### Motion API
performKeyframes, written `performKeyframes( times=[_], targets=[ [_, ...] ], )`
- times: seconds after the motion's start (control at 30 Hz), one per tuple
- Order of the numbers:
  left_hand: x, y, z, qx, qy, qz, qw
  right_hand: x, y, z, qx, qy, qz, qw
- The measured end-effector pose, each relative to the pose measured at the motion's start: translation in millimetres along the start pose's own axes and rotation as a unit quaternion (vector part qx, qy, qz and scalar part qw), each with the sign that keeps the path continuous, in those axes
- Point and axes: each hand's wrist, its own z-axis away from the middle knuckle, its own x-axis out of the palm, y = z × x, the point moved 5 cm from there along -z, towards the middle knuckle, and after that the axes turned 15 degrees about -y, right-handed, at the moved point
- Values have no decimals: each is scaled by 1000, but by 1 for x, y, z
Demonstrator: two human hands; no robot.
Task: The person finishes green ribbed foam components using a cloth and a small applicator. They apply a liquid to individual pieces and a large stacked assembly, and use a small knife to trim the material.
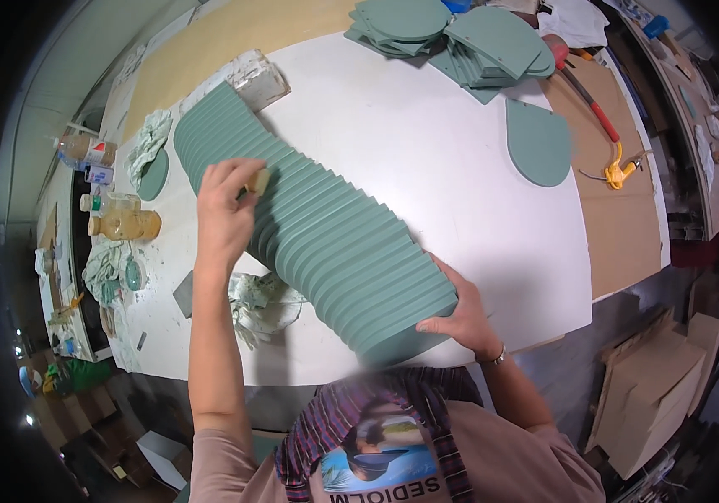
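Observation:
A long slanting row of green panels (347,230), each with one rounded end, stands on edge and fanned out across the white table. My left hand (229,197) is closed around a small pale-yellow block (258,181), perhaps a sponge, against the row's far left part. At the near right end, my right hand (460,314) grips the panels, its thumb on the front face and its fingers along the side. A paint-smeared white block (263,80) sits beside the far end of the row.
Stacked green panels (493,50) lie at the back, with a single panel (538,142) nearer. On the right is a yellow-handled tool with a red hose (619,172). Bottles (129,224) and stained rags (150,147) are at left; another crumpled rag (263,310) lies beside the row.

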Motion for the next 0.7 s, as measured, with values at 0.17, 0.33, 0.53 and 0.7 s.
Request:
performKeyframes(
  times=[0.17,0.33,0.53,0.7],
  targets=[
    [0,16,-29,48,20,-20,998,2,-6,-1,15,-10,-6,1000],
    [6,3,-29,56,-19,-11,998,-1,-1,3,26,-3,-14,1000],
    [-18,-33,1,-32,8,-16,999,2,-1,1,-1,5,-9,1000],
    [-8,-13,-3,27,18,9,999,2,1,3,14,6,-18,1000]
  ],
)
